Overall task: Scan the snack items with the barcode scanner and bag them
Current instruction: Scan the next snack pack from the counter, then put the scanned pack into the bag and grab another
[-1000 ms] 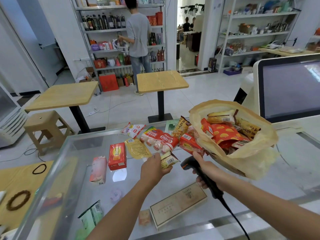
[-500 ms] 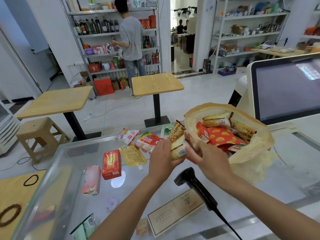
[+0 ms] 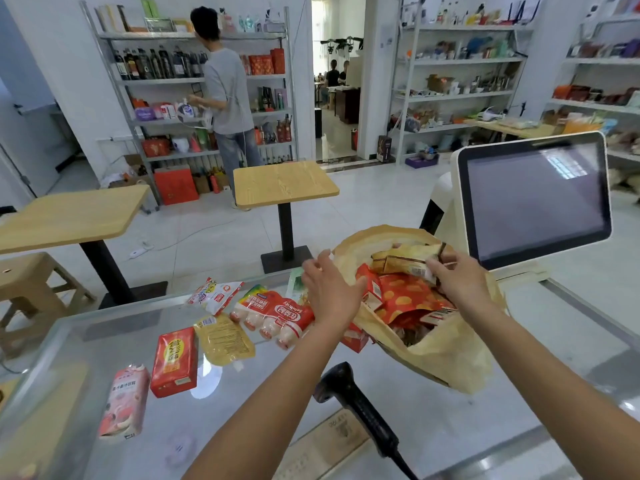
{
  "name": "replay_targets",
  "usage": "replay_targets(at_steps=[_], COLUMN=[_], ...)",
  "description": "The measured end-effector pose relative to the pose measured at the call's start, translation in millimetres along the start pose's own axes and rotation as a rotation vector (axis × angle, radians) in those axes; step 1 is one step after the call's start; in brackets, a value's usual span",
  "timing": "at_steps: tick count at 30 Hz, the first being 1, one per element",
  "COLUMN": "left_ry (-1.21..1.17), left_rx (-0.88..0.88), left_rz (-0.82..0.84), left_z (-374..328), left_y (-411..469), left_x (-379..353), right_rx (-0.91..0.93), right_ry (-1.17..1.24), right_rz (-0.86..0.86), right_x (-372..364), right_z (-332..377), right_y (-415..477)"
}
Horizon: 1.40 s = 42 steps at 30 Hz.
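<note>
1. The right hand [image 3: 457,282] pinches a tan, glossy snack packet [image 3: 403,259] between its curled fingers, at the mouth of the crinkly tan bag [image 3: 450,358].
2. The left hand [image 3: 329,292] is spread and relaxed at the bag's left rim, gripping nothing; whether it touches the rim cannot be told.
3. Inside the bag lies a shiny red foil packet printed with orange rounds [image 3: 405,299].
4. The black handheld barcode scanner [image 3: 353,400] lies on the glass bench [image 3: 519,341], between the 2 forearms.
5. To the left on the bench lie a red rectangular carton [image 3: 175,362], a pink drink carton [image 3: 123,401], a flat yellow pouch [image 3: 225,339] and a red-wrapped pack of small white bottles [image 3: 273,317].
6. A white-framed dark monitor [image 3: 533,199] stands just behind the bag.
</note>
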<state>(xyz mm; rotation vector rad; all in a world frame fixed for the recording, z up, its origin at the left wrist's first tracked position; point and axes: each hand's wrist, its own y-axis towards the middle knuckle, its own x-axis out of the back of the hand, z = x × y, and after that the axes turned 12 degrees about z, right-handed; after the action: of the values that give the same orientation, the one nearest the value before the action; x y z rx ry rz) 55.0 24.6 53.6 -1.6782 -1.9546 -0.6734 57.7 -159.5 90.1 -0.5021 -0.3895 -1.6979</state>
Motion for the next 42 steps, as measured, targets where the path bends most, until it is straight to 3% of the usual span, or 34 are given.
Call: replay_targets(at_steps=[5, 9, 13, 15, 17, 19, 22, 26, 29, 34, 37, 40, 42], left_ry=[-0.284, -0.413, -0.424, -0.400, -0.339, -0.265, -0.155, -0.065, 0.068, 0.327, 0.488, 0.333, 0.284], left_rx=[0.086, 0.028, -0.058, -0.061, -0.013, 0.031, 0.071, 0.119, 0.151, 0.190, 0.302, 0.526, 0.574], left_rz=[0.102, 0.065, 0.015, -0.023, -0.044, -0.044, -0.050, -0.105, -0.175, -0.340, -0.415, -0.293, -0.243], left_z=[10, 16, 42, 60, 80, 99, 128, 155, 169, 208, 250, 266, 262], left_y=[0, -14, -44, -60, -74, -90, -111, -130, -140, -166, -192, -212, -210], left_x=[-10, -8, -9, -11, -10, -4, 12, 41, 69, 126, 147, 143, 134], right_rx=[-0.051, 0.053, 0.562, 0.792, 0.899, 0.791, 0.416, -0.041, -0.257, -0.350, -0.345, -0.327, -0.324], right_ry=[-0.348, -0.447, -0.278, -0.268, -0.362, -0.451, -0.418, -0.246, -0.057, 0.011, 0.013, -0.011, -0.011], right_rz=[0.087, -0.126, -0.402, -0.339, -0.152, 0.023, 0.227, 0.575, 0.729, 0.814, 0.808, 0.800, 0.813], right_x=[-8, -17, -42, -64, -87, -106, -117, -122, -129, -147, -164, -177, -183], right_z=[-25, -31, -32, -48, -72, -93, -92, -74, -61, -42, -34, -28, -24], right_y=[11, 6, -48, -86, -113, -129, -139, -133, -129, -144, -153, -160, -164])
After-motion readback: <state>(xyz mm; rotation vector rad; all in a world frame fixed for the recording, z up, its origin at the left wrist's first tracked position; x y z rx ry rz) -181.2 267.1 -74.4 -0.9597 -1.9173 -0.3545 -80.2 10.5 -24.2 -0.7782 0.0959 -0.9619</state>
